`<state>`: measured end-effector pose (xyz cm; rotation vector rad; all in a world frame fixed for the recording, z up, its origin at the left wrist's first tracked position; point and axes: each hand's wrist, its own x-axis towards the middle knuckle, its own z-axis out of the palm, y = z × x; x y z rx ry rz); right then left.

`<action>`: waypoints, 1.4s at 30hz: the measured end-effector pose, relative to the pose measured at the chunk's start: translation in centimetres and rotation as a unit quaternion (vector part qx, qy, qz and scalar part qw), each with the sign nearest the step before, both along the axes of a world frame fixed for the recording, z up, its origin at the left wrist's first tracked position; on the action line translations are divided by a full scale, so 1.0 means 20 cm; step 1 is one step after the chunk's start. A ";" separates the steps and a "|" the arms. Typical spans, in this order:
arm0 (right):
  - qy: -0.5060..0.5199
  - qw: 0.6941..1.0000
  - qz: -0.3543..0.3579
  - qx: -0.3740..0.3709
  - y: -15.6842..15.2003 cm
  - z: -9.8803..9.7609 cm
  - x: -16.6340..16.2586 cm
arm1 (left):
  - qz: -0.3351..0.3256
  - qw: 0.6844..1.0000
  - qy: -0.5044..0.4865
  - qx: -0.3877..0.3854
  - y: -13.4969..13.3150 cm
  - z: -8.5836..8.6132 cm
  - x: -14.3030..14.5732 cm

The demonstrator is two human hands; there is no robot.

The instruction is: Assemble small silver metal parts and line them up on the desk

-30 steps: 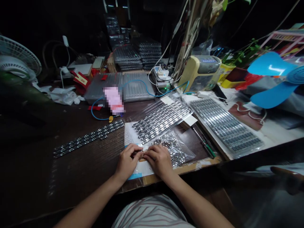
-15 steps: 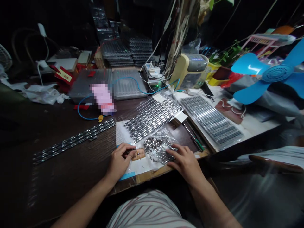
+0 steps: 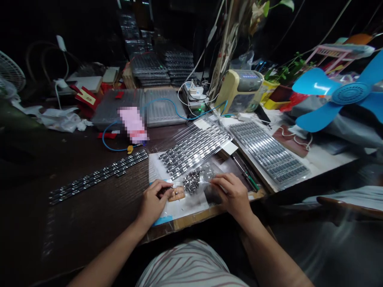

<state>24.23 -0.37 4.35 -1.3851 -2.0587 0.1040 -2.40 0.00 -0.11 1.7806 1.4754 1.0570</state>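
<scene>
My left hand [image 3: 153, 201] rests at the left edge of a small light-brown block [image 3: 177, 193], thumb and fingers drawn together; whatever they pinch is too small to make out. To the right of the block lies a heap of small shiny metal parts [image 3: 192, 182] on a clear plastic bag [image 3: 206, 175]. My right hand [image 3: 233, 195] has its fingers closed on the right side of this bag. Just beyond the heap, rows of dark strips with metal fittings [image 3: 194, 151] lie in a clear plastic tray.
Joined dark strips [image 3: 98, 176] lie on the table at left. A filled clear tray [image 3: 266, 153] stands at right, near a green-handled tool [image 3: 251, 181] and a blue fan [image 3: 350, 93]. Behind are a cream-coloured machine [image 3: 239, 91], a blue cable [image 3: 172, 103] and stacked trays [image 3: 179, 65].
My right hand has gone from spread fingers over the bag to a closed grip on it. The metal parts have drawn into a tighter heap. My left hand stays by the block.
</scene>
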 end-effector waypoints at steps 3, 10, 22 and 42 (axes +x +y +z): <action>-0.051 0.998 0.024 -0.042 -0.01 0.03 0.02 | -0.002 1.000 0.000 -0.001 0.00 0.00 0.00; -0.054 0.998 0.028 -0.021 0.03 -0.02 -0.12 | -0.006 1.000 0.004 -0.004 0.00 0.00 0.01; 0.051 0.999 -0.017 -0.005 0.07 -0.28 -0.22 | -0.070 0.996 0.047 0.020 0.02 0.09 0.07; 0.085 0.996 -0.004 0.000 0.06 -0.28 -0.21 | -0.112 0.988 0.091 0.051 0.00 -0.01 0.14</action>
